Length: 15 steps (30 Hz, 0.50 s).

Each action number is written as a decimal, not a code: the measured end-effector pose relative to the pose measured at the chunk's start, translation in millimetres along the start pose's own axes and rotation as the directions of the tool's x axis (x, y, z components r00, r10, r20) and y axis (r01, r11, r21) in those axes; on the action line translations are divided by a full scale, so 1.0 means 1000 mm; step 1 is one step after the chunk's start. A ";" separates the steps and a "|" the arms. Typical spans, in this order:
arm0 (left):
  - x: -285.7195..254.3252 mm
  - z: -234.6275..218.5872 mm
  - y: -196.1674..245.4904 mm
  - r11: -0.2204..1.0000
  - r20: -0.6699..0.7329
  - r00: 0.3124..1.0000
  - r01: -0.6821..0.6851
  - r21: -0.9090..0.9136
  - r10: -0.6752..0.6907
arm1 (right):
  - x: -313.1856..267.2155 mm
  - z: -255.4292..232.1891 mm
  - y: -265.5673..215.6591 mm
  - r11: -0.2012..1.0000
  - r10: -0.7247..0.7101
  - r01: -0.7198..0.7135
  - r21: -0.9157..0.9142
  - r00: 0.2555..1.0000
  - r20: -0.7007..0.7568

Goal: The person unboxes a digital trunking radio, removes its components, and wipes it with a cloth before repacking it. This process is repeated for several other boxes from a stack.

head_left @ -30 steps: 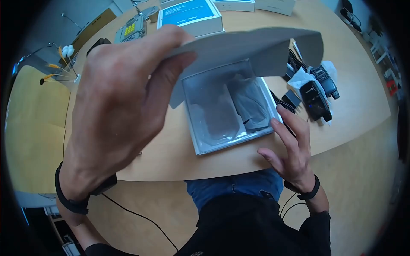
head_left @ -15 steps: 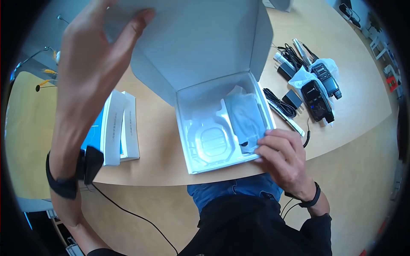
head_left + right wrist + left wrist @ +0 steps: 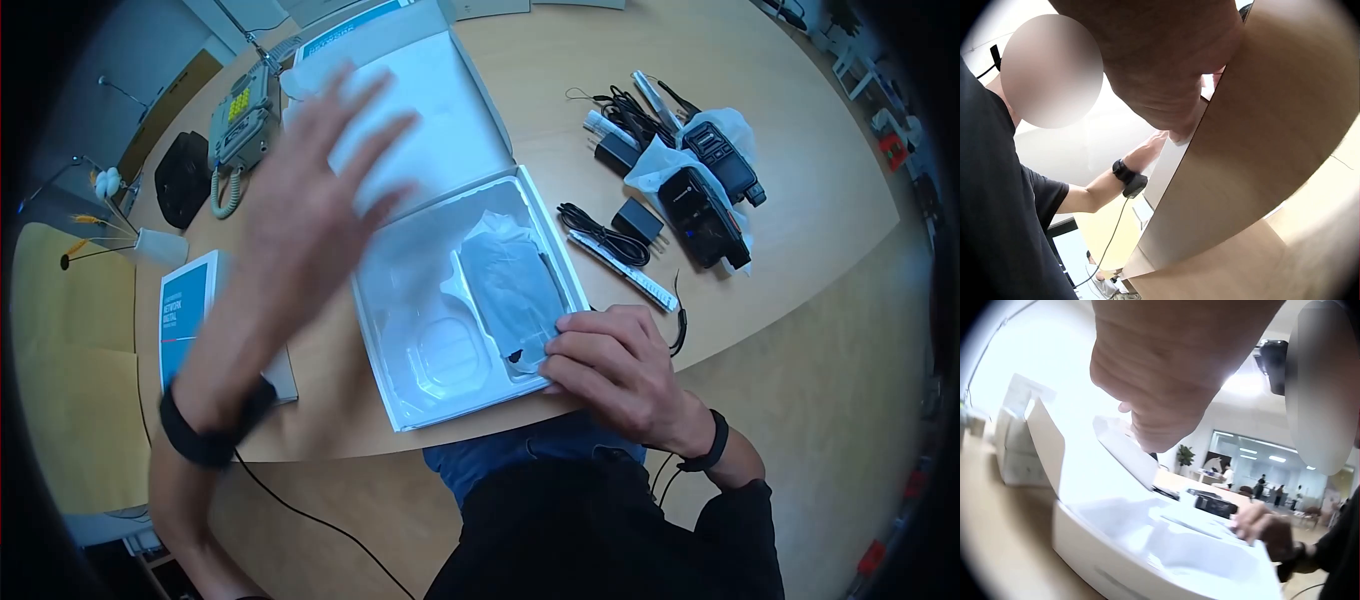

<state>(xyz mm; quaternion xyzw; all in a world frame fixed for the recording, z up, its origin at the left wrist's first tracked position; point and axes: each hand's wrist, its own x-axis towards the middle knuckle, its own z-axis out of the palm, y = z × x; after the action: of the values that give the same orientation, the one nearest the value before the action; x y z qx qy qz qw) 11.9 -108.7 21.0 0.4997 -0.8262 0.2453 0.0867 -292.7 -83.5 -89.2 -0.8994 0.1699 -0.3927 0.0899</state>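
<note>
A white carton [image 3: 556,240] stands on the table with its lid [image 3: 425,120] tipped back. Inside it sits a moulded plastic tray [image 3: 440,345] with a rounded hollow on the left. An item in a frosted plastic bag [image 3: 512,290] fills the right compartment; a small dark bit shows at its lower end. My right hand [image 3: 625,375] grips the carton's front right corner, fingers curled over the wall, thumb hidden. Blurred by motion, my left hand [image 3: 320,215] hovers over the carton's left side with spread fingers, holding nothing.
Two black handheld radios [image 3: 705,215] lie on plastic bags at the right. Near them are a coiled black cable [image 3: 605,235] and a plug adapter [image 3: 637,222]. At the left are a blue-and-white box [image 3: 187,310], a desk phone [image 3: 243,125] and a black pouch [image 3: 183,180].
The lid has swung back away from me, and my left hand has let go of it and come down over the carton. My right hand has moved from beside the carton onto its corner.
</note>
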 end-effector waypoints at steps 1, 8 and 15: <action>-0.005 -0.005 0.025 0.981 0.082 0.996 0.049 -0.188 -0.034 | -0.002 0.001 0.001 1.000 -0.012 0.012 0.007 1.000 -0.007; -0.034 0.005 0.105 0.790 0.351 0.935 0.176 -0.587 0.053 | 0.001 -0.021 0.007 0.997 0.023 -0.015 0.075 0.994 -0.110; -0.033 0.008 0.104 0.774 0.348 0.936 0.180 -0.607 0.055 | 0.030 -0.048 0.041 0.933 0.226 -0.181 -0.312 0.967 0.115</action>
<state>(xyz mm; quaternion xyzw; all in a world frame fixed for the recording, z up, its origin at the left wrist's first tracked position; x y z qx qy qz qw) -61.8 -47.1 -32.1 0.5045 -0.8448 -0.1398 0.1105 -318.9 -133.9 -48.5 -0.9067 0.3128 -0.2828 0.0054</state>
